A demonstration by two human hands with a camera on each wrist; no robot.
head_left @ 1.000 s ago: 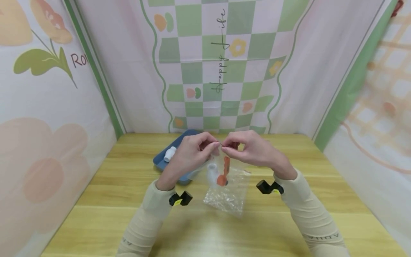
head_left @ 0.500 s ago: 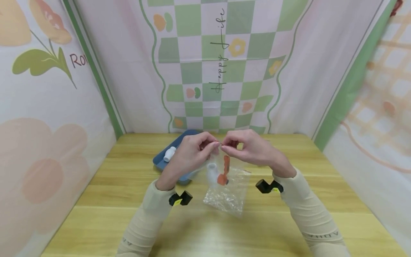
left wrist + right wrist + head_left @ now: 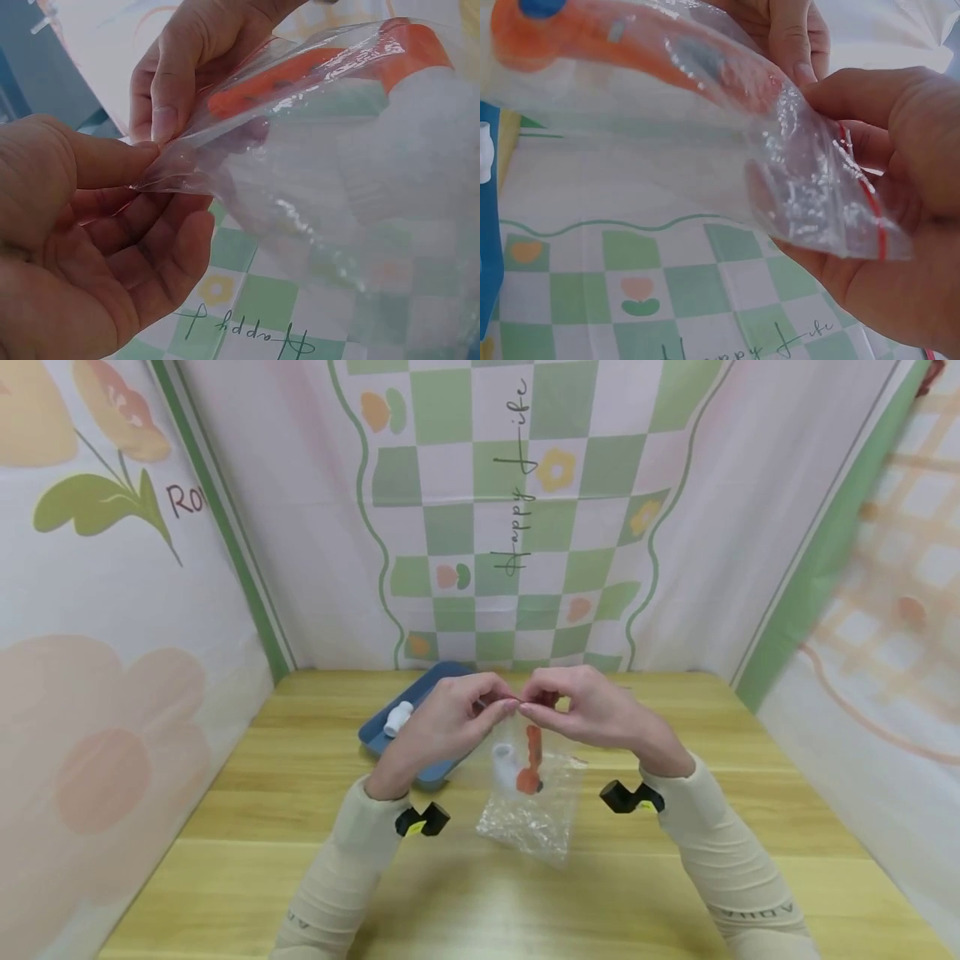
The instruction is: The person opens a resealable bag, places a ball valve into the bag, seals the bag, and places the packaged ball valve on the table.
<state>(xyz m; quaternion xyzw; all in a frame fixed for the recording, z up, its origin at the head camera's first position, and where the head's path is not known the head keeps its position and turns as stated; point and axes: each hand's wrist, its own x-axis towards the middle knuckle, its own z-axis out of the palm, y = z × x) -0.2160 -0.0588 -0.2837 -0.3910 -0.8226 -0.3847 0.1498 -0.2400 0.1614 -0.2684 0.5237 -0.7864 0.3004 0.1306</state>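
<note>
Both hands pinch the top edge of a clear zip bag (image 3: 300,187) with a red seal line, their fingertips almost meeting. My left hand (image 3: 457,714) grips the edge between thumb and index finger. From the other side, my right hand (image 3: 588,706) pinches it close to the red line, seen in the right wrist view. Inside the hanging bag is a white plastic valve (image 3: 505,766) with an orange lever handle (image 3: 533,747). The handle points up towards the fingers. A blue spot shows on the orange cap in the right wrist view.
Behind the left hand, a blue tray (image 3: 372,739) holds a white pipe fitting (image 3: 398,719). Crinkled clear plastic (image 3: 525,827) lies on the wooden table (image 3: 480,910) below the held bag. Patterned curtains (image 3: 517,527) enclose the table at the back and sides.
My left fingertips have shifted slightly right and down along the bag's edge. The valve in the bag has swung a little to the right. The right hand stays nearly in place.
</note>
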